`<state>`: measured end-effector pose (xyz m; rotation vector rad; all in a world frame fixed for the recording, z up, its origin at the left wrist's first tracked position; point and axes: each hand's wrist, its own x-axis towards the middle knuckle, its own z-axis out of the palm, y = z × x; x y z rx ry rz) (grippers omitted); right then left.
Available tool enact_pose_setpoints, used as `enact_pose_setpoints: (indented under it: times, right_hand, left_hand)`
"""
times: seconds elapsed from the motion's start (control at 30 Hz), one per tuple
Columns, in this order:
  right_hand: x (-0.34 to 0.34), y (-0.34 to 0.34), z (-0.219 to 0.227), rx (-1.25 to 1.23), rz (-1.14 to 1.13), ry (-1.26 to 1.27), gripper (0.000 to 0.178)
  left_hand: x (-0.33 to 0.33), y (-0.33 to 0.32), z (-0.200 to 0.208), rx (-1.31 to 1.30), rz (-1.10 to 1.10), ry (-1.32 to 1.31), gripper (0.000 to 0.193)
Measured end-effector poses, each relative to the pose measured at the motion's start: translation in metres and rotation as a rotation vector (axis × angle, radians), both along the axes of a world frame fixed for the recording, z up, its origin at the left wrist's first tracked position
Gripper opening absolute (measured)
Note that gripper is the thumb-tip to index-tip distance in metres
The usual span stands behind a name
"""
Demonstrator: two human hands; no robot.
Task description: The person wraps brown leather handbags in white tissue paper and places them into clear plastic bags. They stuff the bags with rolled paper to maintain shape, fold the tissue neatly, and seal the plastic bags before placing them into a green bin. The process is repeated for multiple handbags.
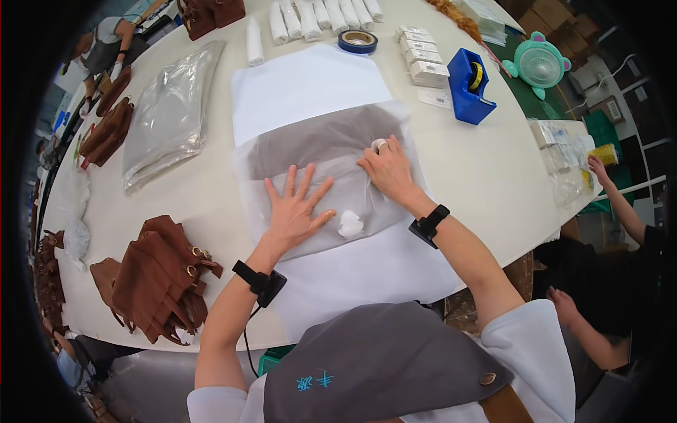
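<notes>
A flat grey piece (310,137) lies in front of me, with a thin translucent white layer (331,180) over its nearer part. On that layer, close to my left thumb, is a small white irregular patch (350,223). My left hand (296,211) presses flat on the layer with its fingers spread, holding nothing. Near the right edge of the layer, the fingers of my right hand (388,169) are curled around a small white rounded thing (379,145), partly hidden by them. White sheets (310,81) lie under the grey piece.
Brown leather bags (159,275) lie at left, below a stack of clear plastic bags (173,106). Rolled white bundles (310,21), a blue tape roll (357,41), small white boxes (427,72) and a blue tape dispenser (469,95) stand beyond. A co-worker's hand (599,169) is at right.
</notes>
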<state>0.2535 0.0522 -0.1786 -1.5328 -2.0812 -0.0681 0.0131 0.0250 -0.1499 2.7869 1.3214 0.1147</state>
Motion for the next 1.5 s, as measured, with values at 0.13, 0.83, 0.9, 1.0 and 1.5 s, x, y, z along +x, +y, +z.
enact_pose_setpoints:
  times: [0.13, 0.83, 0.9, 1.0, 1.5]
  right_hand:
    - [0.047, -0.017, 0.022, 0.09, -0.391, 0.399, 0.012]
    - [0.027, -0.109, 0.058, 0.112, -0.296, 0.423, 0.015]
    - [-0.011, -0.085, 0.054, 0.077, -0.01, 0.271, 0.032]
    - [-0.019, -0.062, 0.024, -0.059, 0.132, -0.01, 0.041]
    - [0.236, 0.09, 0.05, -0.301, -0.893, 0.438, 0.036]
  left_hand:
    - [-0.005, 0.0, -0.01, 0.003, 0.002, -0.066, 0.058]
    - [-0.004, 0.001, -0.009, -0.006, 0.0, 0.023, 0.059]
    - [0.0, 0.002, -0.009, -0.02, -0.005, 0.028, 0.059]
    - [0.003, 0.003, -0.007, -0.009, -0.027, 0.031, 0.06]
    - [-0.001, 0.002, -0.005, -0.055, -0.012, -0.021, 0.059]
